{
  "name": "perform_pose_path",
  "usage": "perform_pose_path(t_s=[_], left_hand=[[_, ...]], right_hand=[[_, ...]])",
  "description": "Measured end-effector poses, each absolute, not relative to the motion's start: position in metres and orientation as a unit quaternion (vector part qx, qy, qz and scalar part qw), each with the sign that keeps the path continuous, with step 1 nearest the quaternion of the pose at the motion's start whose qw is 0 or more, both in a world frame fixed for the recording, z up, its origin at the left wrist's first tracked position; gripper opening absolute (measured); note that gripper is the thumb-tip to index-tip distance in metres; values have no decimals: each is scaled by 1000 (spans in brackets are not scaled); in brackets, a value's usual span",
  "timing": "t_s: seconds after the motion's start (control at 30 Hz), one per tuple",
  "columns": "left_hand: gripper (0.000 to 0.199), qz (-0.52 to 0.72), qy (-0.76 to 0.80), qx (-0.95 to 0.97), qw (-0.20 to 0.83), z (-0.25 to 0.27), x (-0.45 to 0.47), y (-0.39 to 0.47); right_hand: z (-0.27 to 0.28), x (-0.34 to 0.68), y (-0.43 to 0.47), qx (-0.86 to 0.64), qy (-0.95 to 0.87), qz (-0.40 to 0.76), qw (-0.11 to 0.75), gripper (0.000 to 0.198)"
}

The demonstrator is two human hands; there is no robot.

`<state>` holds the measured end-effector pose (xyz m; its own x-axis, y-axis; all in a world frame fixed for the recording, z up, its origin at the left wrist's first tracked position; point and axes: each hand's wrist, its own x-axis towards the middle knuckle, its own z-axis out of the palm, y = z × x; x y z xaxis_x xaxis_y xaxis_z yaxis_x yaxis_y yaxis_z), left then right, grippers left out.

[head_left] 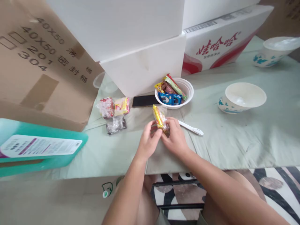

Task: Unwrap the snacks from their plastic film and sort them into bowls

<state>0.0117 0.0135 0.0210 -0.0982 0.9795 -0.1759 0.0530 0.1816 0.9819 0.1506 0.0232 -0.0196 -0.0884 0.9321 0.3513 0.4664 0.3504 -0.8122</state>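
My left hand (150,139) and my right hand (174,136) meet over the near side of the table, fingers closed around a small yellow-wrapped snack packet (159,117) with clear, crinkled plastic about it. Its lower end is partly hidden by my fingertips. Just beyond stands a white bowl (190,93) with several wrapped snacks (170,90) in it, blue, brown, green and yellow. A white slim-handled utensil (192,128) lies to the right of my right hand, one end hidden behind it. Left of my hands lie bagged snack bundles: red (106,107), yellow (122,106) and dark (116,125).
A black phone (144,101) lies left of the bowl. White boxes (145,65) and a red-printed carton (217,47) line the back. At left are a cardboard box (47,78) and a green jug (70,156); two patterned paper bowls (231,106) stand at right.
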Motion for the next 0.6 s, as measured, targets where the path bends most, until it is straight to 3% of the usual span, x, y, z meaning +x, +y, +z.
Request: perform_pose_path(t_s=[0.13,0.3,0.47,0.6], left_hand=[[71,480,440,356,670,7,29,18],[95,493,439,321,680,6,25,39],[95,483,446,350,667,5,20,39],[90,452,464,403,646,5,10,30]], right_hand=[[-20,152,20,-493,-729,149,452,25],[-11,167,23,-435,-770,158,438,26],[-3,179,35,-432,-726,243,477,13],[-6,180,43,-483,-680,256,488,41]])
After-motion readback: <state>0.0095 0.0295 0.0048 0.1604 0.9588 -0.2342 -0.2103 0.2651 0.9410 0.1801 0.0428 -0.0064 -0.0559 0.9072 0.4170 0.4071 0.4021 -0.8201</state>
